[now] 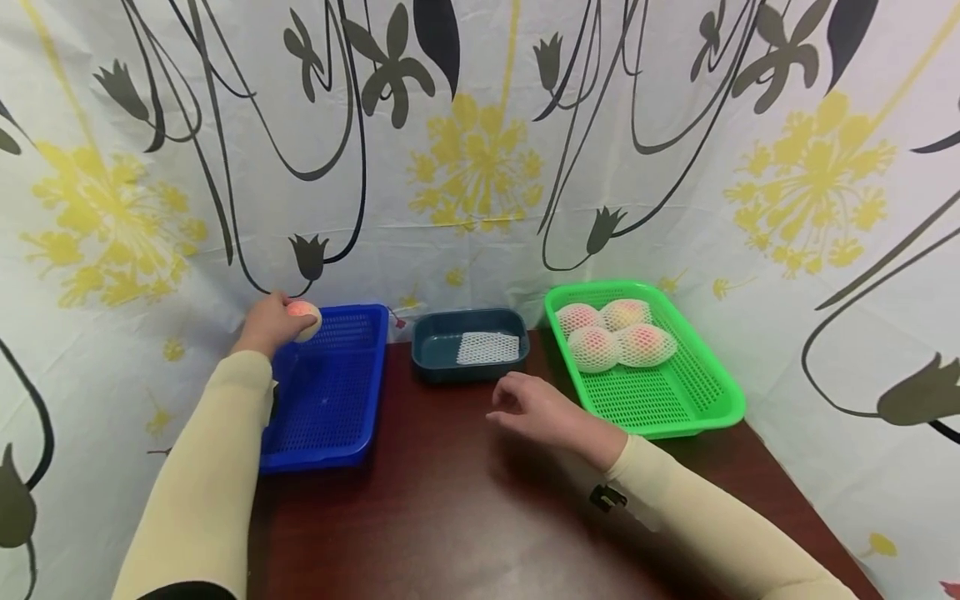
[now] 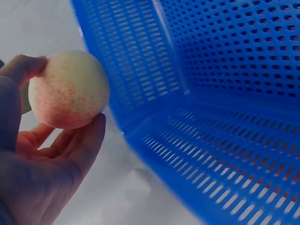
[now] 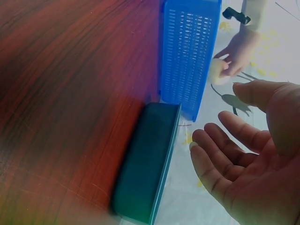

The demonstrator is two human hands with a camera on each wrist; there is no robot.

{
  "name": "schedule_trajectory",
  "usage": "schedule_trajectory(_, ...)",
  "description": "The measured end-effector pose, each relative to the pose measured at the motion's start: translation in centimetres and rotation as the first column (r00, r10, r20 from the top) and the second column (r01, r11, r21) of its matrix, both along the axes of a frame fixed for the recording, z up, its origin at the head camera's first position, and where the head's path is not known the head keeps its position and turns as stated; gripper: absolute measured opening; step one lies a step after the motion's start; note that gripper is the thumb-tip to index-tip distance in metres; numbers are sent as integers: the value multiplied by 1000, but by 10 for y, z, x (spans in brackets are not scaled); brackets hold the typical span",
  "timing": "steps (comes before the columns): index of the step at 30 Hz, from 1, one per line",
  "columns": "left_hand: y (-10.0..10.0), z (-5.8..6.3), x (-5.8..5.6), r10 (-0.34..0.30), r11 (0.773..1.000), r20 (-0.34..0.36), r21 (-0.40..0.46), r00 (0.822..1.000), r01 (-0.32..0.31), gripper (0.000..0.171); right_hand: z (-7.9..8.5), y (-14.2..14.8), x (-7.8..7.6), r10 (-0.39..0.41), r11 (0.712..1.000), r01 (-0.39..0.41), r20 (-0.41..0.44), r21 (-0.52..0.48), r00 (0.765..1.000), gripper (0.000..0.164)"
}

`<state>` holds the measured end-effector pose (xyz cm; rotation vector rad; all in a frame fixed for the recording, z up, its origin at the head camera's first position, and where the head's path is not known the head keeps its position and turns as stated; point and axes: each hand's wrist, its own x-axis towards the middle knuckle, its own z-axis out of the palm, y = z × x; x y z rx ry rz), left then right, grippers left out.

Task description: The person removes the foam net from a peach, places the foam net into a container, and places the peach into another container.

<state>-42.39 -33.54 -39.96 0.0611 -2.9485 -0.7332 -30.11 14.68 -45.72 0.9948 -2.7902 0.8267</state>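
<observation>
At the scene's left, the left hand (image 1: 264, 328) grasps a peach (image 1: 306, 323) (pale yellow, blushed red) at the far left of the blue basket (image 1: 322, 404). The right hand (image 1: 546, 423), its grip released, hovers over the surface (image 1: 420, 508), near the teal tray (image 1: 433, 373) with its white net (image 1: 489, 348); the green basket (image 1: 648, 407), right, holds four netted peaches (image 1: 647, 344).

Table (image 1: 435, 517) lined along its far side

It's dark reddish-brown, with streaky grain and a pale sheen toward the front. From here I see the blue basket (image 1: 322, 396) on the left and the green basket (image 1: 652, 404) on the right, set aslant. Between them, near both, sits the smaller teal tray (image 1: 437, 343) at the back.
</observation>
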Motion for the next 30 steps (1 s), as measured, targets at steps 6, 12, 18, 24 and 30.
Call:
schedule_trajectory(6, -7, -17, -2, -4, 998, 49, -56, 999, 7, 71, 3, -1, 4, 10, 1000, -10, 10, 3, 1000, 21)
schedule_trajectory(12, -7, -30, 2, 31, 999, 178, -43, 983, -24, 76, 7, -1, 7, 24, 1000, -24, 32, 10, 999, 24)
schedule_trajectory(18, -8, -45, -2, 37, 998, 287, -68, 957, -18, 83, 9, 3, 10, -7, 1000, 7, 61, -3, 998, 19)
schedule_trajectory(24, -9, -50, 0, 53, 995, 342, -101, 938, -20, 81, 9, 1, 14, 25, 1000, -26, 104, 13, 994, 20)
schedule_trajectory(30, -2, -51, 2, 60, 995, 354, -93, 933, -29, 75, 7, -1, 17, 36, 999, -38, 122, 11, 992, 18)
